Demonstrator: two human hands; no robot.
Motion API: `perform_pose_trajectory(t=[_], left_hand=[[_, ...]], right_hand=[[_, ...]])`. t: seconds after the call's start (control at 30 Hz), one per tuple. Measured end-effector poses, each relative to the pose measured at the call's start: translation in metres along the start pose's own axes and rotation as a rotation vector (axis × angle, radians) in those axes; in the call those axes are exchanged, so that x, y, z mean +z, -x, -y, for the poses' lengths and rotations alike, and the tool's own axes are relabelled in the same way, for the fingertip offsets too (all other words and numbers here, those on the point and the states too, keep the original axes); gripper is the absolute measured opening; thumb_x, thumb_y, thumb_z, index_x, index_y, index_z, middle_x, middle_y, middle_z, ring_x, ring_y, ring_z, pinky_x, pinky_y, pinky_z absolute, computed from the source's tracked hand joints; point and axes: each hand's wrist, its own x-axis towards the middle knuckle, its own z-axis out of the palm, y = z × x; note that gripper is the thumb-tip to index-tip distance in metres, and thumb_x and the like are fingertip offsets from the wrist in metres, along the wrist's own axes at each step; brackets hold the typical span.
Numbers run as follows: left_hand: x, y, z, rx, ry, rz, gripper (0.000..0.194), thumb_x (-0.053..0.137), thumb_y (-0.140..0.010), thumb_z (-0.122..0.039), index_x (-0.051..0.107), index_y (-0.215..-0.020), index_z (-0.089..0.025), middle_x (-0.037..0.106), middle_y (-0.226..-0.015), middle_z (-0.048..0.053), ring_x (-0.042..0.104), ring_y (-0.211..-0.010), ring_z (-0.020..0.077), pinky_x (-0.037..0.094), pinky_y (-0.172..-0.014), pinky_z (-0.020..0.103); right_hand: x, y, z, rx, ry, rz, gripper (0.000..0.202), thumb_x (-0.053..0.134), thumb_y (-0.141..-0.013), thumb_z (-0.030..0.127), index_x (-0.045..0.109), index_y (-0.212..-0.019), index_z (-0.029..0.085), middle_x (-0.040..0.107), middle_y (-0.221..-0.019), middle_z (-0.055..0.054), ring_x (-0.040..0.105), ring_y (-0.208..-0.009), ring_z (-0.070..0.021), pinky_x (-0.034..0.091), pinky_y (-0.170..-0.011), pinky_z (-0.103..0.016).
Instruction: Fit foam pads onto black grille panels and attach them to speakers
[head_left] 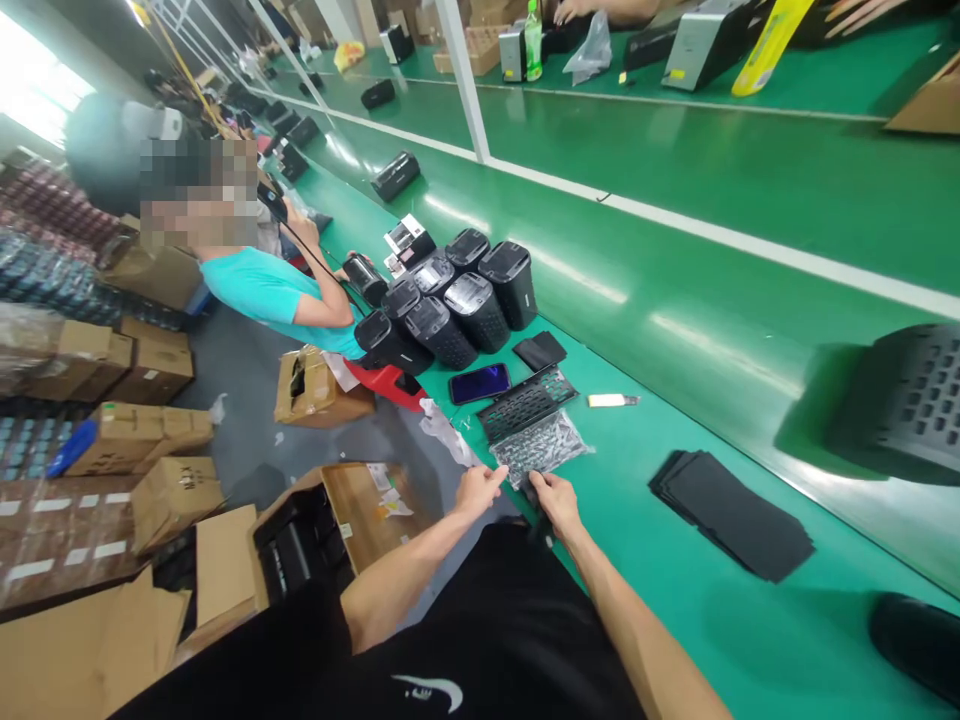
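Bringing left hand (pixel 480 490) fingertips close together beside the near corner of the clear bag (pixel 546 442) – impossible to tell if gripping; lying just ahead of both hands, against a perforated panel (pixel 525 402). Pinching a dark piece (pixel 530 492) in the right hand (pixel 556 502), perhaps for control – with black sheets (pixel 731 510) stacked farther right on the bench (pixel 615 520), probably for easy reach

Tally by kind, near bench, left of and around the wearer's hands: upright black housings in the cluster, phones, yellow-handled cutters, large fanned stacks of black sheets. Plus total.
Upright black housings: 7
Phone: 1
Yellow-handled cutter: 1
Large fanned stack of black sheets: 1
Total: 10
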Motion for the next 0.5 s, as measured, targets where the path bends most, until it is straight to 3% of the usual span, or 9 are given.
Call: perform_pose_trajectory(t=[0.13, 0.23, 0.4, 0.5], left_hand=[[0.007, -0.004, 0.0, 0.048, 0.167, 0.066, 0.043, 0.054, -0.095, -0.058, 0.064, -0.093, -0.016, 0.073, -0.077, 0.003, 0.062, -0.051, 0.0117, 0.045, -0.055, 0.024], [0.005, 0.002, -0.008, 0.145, 0.26, 0.116, 0.042, 0.059, -0.092, -0.057, 0.065, -0.092, -0.016, 0.07, -0.077, 0.002, 0.065, -0.056, 0.0131, 0.046, -0.056, 0.024], [-0.007, 0.014, -0.017, 0.251, 0.303, 0.066, 0.041, 0.07, -0.083, -0.056, 0.064, -0.077, -0.017, 0.057, -0.061, -0.004, 0.057, -0.061, 0.0121, 0.04, -0.06, 0.023], [-0.015, 0.011, -0.022, 0.285, 0.337, 0.077, 0.041, 0.076, -0.077, -0.056, 0.065, -0.072, -0.016, 0.051, -0.059, -0.006, 0.049, -0.063, 0.0106, 0.035, -0.061, 0.023]], right_hand=[[-0.008, 0.006, -0.01, 0.092, -0.069, 0.102, 0.045, 0.07, -0.068, 0.063, 0.059, -0.058, 0.021, 0.054, -0.049, 0.001, 0.044, -0.046, -0.0124, 0.029, -0.044, -0.025], [-0.027, 0.022, -0.016, 0.142, -0.128, 0.133, 0.047, 0.072, -0.065, 0.064, 0.06, -0.06, 0.019, 0.056, -0.052, -0.001, 0.041, -0.043, -0.0112, 0.028, -0.041, -0.024], [-0.068, 0.037, -0.02, 0.153, -0.193, -0.046, 0.055, 0.072, -0.063, 0.074, 0.06, -0.068, 0.021, 0.049, -0.052, 0.004, 0.039, -0.044, -0.0121, 0.03, -0.041, -0.026], [-0.093, 0.035, -0.015, 0.119, -0.179, -0.203, 0.059, 0.079, -0.06, 0.071, 0.069, -0.088, 0.02, 0.049, -0.053, 0.007, 0.041, -0.047, -0.0127, 0.034, -0.045, -0.026]])
